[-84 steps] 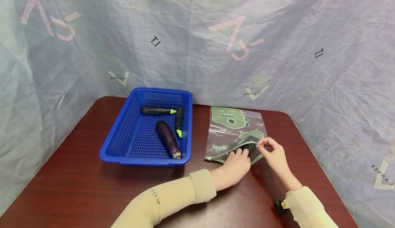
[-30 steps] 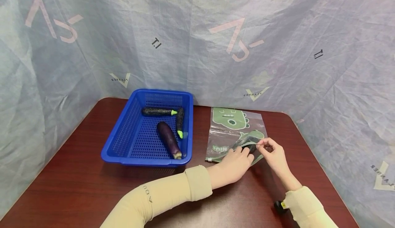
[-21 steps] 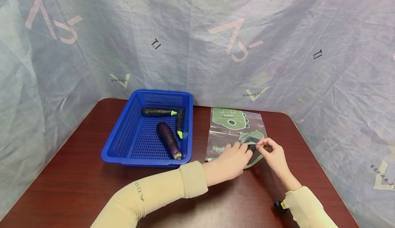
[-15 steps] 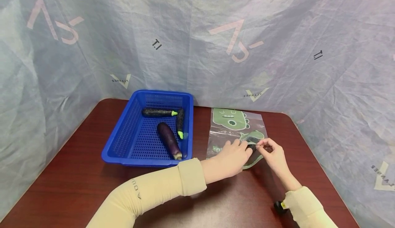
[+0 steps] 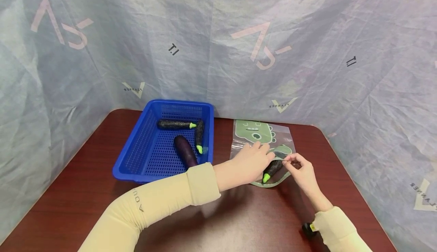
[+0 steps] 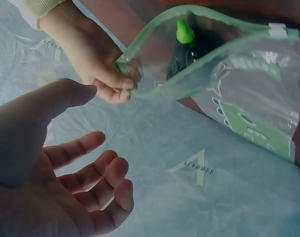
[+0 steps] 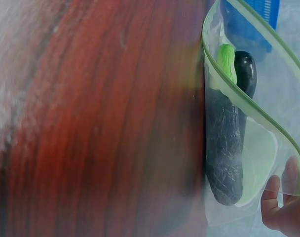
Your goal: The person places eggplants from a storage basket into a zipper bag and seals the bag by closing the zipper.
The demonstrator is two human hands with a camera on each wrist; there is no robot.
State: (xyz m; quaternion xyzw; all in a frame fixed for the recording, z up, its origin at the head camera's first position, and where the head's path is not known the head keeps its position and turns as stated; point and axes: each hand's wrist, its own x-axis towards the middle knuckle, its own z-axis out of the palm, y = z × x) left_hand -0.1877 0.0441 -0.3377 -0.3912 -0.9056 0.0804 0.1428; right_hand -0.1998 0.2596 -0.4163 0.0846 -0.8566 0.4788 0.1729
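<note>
A clear zip bag (image 5: 280, 180) printed with a green cartoon animal lies at the table's right, mouth held apart. My right hand (image 5: 304, 174) pinches the upper rim at its right corner. Inside lies a dark, rough-skinned vegetable like a zucchini (image 5: 273, 168), its bright green stem (image 6: 185, 31) facing the mouth. Beside it in the right wrist view is a smooth dark rounded thing (image 7: 245, 74), mostly hidden. My left hand (image 5: 250, 162) is over the bag's left part in the head view, fingers loose. The left wrist view shows nothing in its grasp.
Left of the bag stands a blue perforated basket (image 5: 128, 149) holding an eggplant (image 5: 184, 150) and two dark green-stemmed vegetables (image 5: 175, 124). My left sleeve (image 5: 164, 195) crosses before the basket. A printed cloth backdrop (image 5: 191, 55) borders the table (image 5: 266, 221).
My left hand has drawn back from the bag's mouth, up and to the left, leaving the vegetable inside with its green stem in sight. My right hand keeps its pinch on the rim.
</note>
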